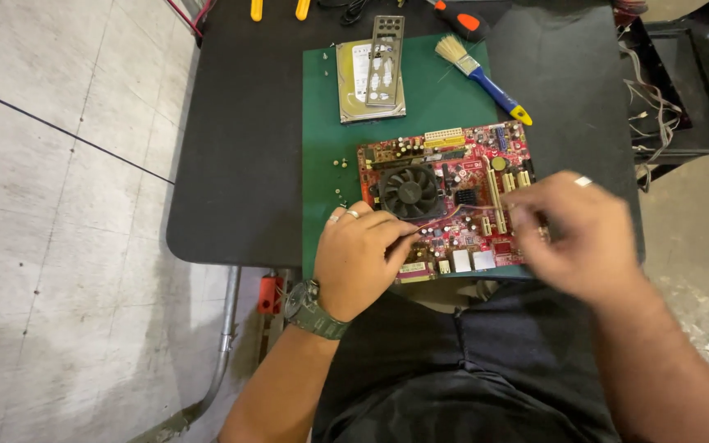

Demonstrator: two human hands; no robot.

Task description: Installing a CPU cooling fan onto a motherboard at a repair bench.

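Note:
A red motherboard (pixel 453 176) with a black cooling fan (pixel 409 191) lies on a green mat (pixel 326 123) on a black table (pixel 240 148). My left hand (pixel 363 258) rests at the board's near left corner, its fingertips pinching a thin red wire (pixel 445 218) that runs from the fan. My right hand (pixel 580 234) hovers blurred over the board's right edge, fingers curled; whether it holds anything I cannot tell.
A hard drive (pixel 353 80) with a metal port shield (pixel 386 59) on it lies at the mat's far end. A blue-handled brush (pixel 486 78) lies beside it. Small screws (pixel 340 176) dot the mat. Tool handles (pixel 463 18) lie at the far edge.

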